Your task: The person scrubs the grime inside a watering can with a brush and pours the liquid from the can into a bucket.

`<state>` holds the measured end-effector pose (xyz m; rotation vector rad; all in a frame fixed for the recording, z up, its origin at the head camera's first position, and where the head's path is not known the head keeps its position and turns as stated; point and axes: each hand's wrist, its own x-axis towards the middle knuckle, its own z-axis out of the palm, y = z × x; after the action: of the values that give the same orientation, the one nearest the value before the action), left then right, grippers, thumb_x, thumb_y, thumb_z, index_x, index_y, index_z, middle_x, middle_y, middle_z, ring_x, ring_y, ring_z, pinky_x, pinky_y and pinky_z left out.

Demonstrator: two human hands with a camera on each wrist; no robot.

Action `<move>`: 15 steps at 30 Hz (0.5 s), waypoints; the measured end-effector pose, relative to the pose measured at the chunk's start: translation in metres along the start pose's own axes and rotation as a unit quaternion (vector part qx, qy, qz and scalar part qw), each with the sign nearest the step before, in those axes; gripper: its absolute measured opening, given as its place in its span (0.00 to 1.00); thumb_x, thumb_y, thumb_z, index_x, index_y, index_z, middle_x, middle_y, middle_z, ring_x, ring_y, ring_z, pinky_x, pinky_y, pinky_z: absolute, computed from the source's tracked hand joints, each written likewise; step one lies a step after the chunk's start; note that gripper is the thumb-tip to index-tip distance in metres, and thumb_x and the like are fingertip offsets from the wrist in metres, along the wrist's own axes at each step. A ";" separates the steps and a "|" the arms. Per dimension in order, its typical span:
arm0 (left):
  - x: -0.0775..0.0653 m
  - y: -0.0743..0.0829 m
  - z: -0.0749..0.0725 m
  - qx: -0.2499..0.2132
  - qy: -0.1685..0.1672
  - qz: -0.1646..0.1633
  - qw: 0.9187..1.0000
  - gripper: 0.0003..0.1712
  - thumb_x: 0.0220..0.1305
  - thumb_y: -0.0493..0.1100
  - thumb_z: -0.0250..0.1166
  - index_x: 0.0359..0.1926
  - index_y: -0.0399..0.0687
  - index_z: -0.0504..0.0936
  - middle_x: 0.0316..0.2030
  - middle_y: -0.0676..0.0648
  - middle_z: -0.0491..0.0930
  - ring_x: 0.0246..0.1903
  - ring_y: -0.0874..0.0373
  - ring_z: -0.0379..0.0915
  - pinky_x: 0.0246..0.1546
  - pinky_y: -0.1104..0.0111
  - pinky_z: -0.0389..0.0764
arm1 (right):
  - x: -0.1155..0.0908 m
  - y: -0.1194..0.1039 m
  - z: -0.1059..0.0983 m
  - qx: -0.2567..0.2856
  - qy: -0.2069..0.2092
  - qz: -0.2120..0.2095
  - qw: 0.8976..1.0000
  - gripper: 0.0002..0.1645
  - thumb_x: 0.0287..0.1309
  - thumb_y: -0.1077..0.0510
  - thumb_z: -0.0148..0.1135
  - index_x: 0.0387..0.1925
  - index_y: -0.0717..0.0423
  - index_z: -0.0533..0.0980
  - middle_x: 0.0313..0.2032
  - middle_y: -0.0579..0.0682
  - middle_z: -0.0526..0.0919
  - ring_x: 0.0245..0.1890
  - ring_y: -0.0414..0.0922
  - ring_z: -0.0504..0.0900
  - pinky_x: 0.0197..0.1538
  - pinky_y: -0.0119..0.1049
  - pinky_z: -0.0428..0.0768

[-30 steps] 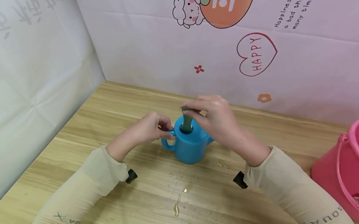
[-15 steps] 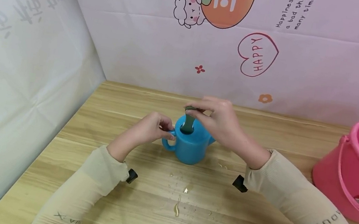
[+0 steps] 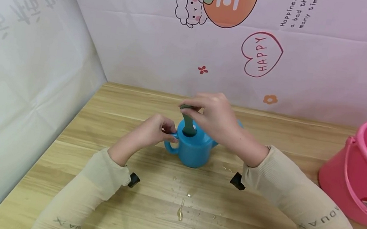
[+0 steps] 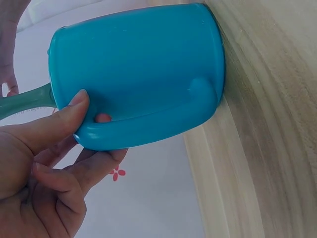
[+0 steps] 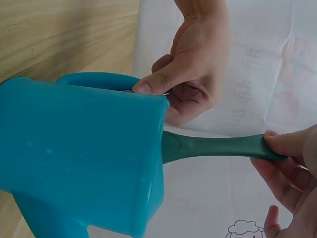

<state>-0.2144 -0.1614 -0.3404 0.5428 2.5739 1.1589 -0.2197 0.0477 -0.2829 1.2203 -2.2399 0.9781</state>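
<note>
A blue watering can (image 3: 194, 153) stands upright on the wooden table, its spout toward the right. My left hand (image 3: 151, 131) grips the upper part of its handle (image 4: 148, 131), thumb on top and fingers beneath. My right hand (image 3: 216, 117) pinches the top end of a long green-handled tool (image 3: 187, 123) between thumb and fingers. The tool passes down through the round opening in the can's top, so its lower end is hidden inside. A fine fringe shows along the handle by the opening in the left wrist view.
A pink bucket (image 3: 344, 176) with a pink bail handle stands on the right. Water drops and a small puddle (image 3: 180, 212) lie on the table (image 3: 142, 210) in front of the can. Printed white cloth (image 3: 149, 55) hangs behind and to the left.
My right hand has shifted slightly left and up, tilting the top of the green-handled tool leftward. The can and my left hand stay in place.
</note>
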 end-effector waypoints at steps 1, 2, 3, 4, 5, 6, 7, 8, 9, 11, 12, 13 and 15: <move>0.000 0.000 0.000 0.001 0.001 0.000 1.000 0.05 0.66 0.34 0.70 0.32 0.40 0.84 0.28 0.47 0.79 0.31 0.53 0.71 0.34 0.62 0.73 | 0.000 0.000 -0.001 -0.006 -0.002 -0.004 1.000 0.08 0.56 0.67 0.75 0.39 0.62 0.88 0.29 0.50 0.85 0.30 0.44 0.83 0.38 0.39 0.78; 0.000 0.000 0.000 0.001 0.001 -0.001 1.000 0.05 0.66 0.34 0.70 0.32 0.40 0.84 0.28 0.47 0.79 0.31 0.53 0.70 0.34 0.62 0.72 | -0.001 0.000 -0.002 -0.010 -0.002 -0.008 1.000 0.08 0.56 0.67 0.75 0.39 0.61 0.89 0.28 0.50 0.85 0.30 0.44 0.83 0.40 0.40 0.76; 0.000 0.000 0.000 0.000 0.001 -0.002 1.000 0.05 0.66 0.34 0.70 0.32 0.40 0.84 0.28 0.47 0.79 0.31 0.54 0.71 0.34 0.62 0.72 | -0.002 -0.001 -0.003 -0.011 -0.001 -0.009 1.000 0.08 0.55 0.67 0.75 0.39 0.61 0.89 0.28 0.49 0.86 0.29 0.44 0.82 0.40 0.41 0.74; 0.000 0.001 0.001 0.000 0.001 -0.002 1.000 0.05 0.67 0.34 0.70 0.32 0.40 0.84 0.28 0.47 0.79 0.31 0.54 0.71 0.34 0.62 0.73 | -0.004 -0.001 -0.004 -0.013 0.002 -0.009 1.000 0.09 0.55 0.67 0.76 0.39 0.61 0.89 0.28 0.49 0.86 0.29 0.44 0.82 0.41 0.43 0.73; 0.000 0.001 0.001 0.000 0.001 -0.003 1.000 0.05 0.67 0.34 0.70 0.32 0.41 0.85 0.28 0.47 0.79 0.32 0.54 0.71 0.34 0.63 0.73 | -0.005 -0.001 -0.005 -0.014 0.005 -0.008 1.000 0.09 0.54 0.68 0.76 0.39 0.61 0.89 0.28 0.49 0.86 0.28 0.44 0.82 0.42 0.44 0.71; 0.000 0.001 0.001 0.001 0.001 -0.005 1.000 0.05 0.67 0.34 0.70 0.32 0.41 0.85 0.29 0.47 0.80 0.32 0.54 0.72 0.34 0.63 0.73 | -0.007 -0.001 -0.007 -0.014 0.009 -0.007 1.000 0.09 0.54 0.68 0.76 0.39 0.60 0.89 0.28 0.48 0.86 0.29 0.44 0.83 0.43 0.46 0.70; 0.000 0.001 0.001 0.001 0.002 -0.007 1.000 0.05 0.67 0.34 0.70 0.32 0.41 0.85 0.29 0.47 0.80 0.32 0.54 0.72 0.34 0.63 0.74 | -0.007 -0.001 -0.008 -0.012 0.013 -0.005 1.000 0.09 0.54 0.68 0.76 0.39 0.61 0.89 0.28 0.48 0.87 0.28 0.44 0.83 0.43 0.46 0.70; 0.000 0.001 0.001 0.001 0.002 -0.008 1.000 0.05 0.67 0.34 0.70 0.32 0.41 0.85 0.29 0.47 0.80 0.32 0.54 0.72 0.34 0.63 0.74 | -0.008 -0.002 -0.009 -0.010 0.016 -0.005 1.000 0.09 0.53 0.69 0.76 0.39 0.61 0.89 0.28 0.49 0.87 0.28 0.44 0.83 0.43 0.46 0.70; 0.000 0.001 0.001 0.000 0.002 -0.009 1.000 0.04 0.67 0.34 0.71 0.32 0.41 0.85 0.29 0.47 0.80 0.32 0.53 0.72 0.34 0.62 0.74 | -0.008 -0.002 -0.010 -0.008 0.018 -0.005 1.000 0.10 0.53 0.69 0.76 0.39 0.61 0.89 0.28 0.48 0.88 0.29 0.44 0.83 0.43 0.46 0.70; 0.000 0.001 0.001 0.000 0.002 -0.010 1.000 0.04 0.67 0.34 0.70 0.33 0.41 0.85 0.29 0.47 0.80 0.32 0.53 0.72 0.35 0.62 0.74 | -0.008 -0.003 -0.012 -0.007 0.020 -0.011 1.000 0.09 0.53 0.69 0.76 0.39 0.61 0.89 0.28 0.48 0.87 0.28 0.43 0.83 0.43 0.45 0.72; 0.000 0.001 0.001 -0.001 0.002 -0.010 1.000 0.05 0.67 0.34 0.71 0.32 0.41 0.85 0.29 0.47 0.80 0.32 0.53 0.72 0.35 0.62 0.74 | -0.008 -0.004 -0.012 -0.005 0.020 -0.015 1.000 0.09 0.53 0.69 0.76 0.39 0.61 0.89 0.28 0.48 0.87 0.28 0.43 0.83 0.42 0.44 0.73; 0.000 0.001 0.001 -0.002 0.003 -0.010 1.000 0.05 0.67 0.34 0.71 0.32 0.41 0.85 0.29 0.47 0.80 0.32 0.53 0.72 0.35 0.61 0.74 | -0.007 -0.004 -0.013 -0.004 0.021 -0.019 1.000 0.09 0.53 0.69 0.76 0.39 0.62 0.89 0.28 0.48 0.87 0.28 0.43 0.83 0.40 0.43 0.74; 0.000 0.002 0.001 -0.002 0.004 -0.011 1.000 0.05 0.66 0.35 0.71 0.32 0.42 0.85 0.29 0.47 0.80 0.32 0.53 0.72 0.35 0.61 0.73 | -0.005 -0.005 -0.014 0.000 0.022 -0.022 1.000 0.09 0.54 0.69 0.76 0.39 0.63 0.88 0.28 0.48 0.87 0.28 0.43 0.83 0.37 0.40 0.77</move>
<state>-0.2131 -0.1598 -0.3399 0.5092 2.5759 1.1614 -0.2123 0.0589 -0.2750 1.2320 -2.1701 0.9787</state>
